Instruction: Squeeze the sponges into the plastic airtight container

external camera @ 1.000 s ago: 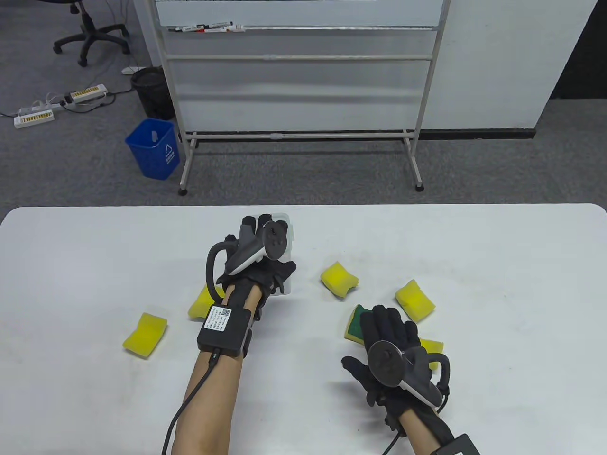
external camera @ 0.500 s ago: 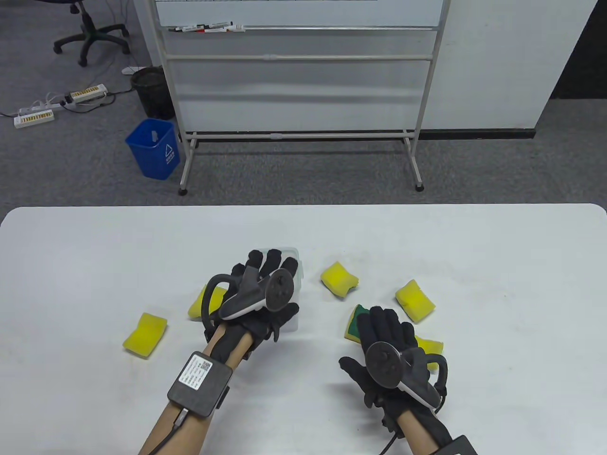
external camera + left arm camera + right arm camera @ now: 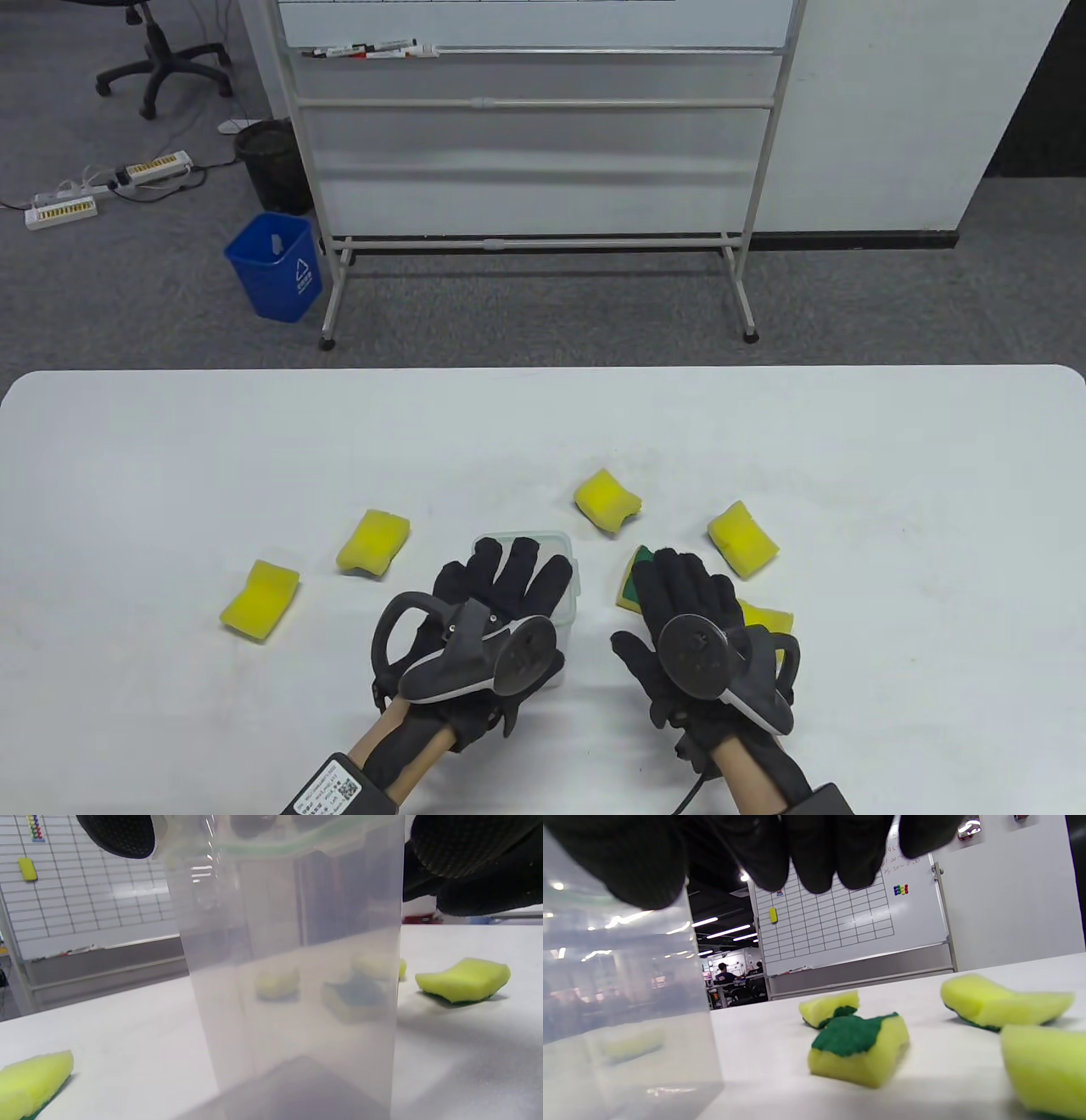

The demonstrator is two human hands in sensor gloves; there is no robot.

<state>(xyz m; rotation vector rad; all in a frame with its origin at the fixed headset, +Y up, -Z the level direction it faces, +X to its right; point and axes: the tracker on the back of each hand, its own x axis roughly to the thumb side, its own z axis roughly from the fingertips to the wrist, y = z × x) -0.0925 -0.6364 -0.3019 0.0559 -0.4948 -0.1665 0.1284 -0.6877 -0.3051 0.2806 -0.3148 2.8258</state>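
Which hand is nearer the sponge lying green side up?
Right. The right hand hovers over the green-topped sponge, partly hiding it; the left hand rests on the clear container beside it.

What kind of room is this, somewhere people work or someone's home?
Most likely an office or lab workspace. A rolling whiteboard with markers on its tray stands behind the white table, a black swivel office chair sits on grey carpet, and the right wrist view shows people seated at desks beyond.

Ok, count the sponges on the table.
6: two left of the container, at and; one beyond it; one at right; two partly under the right hand and.
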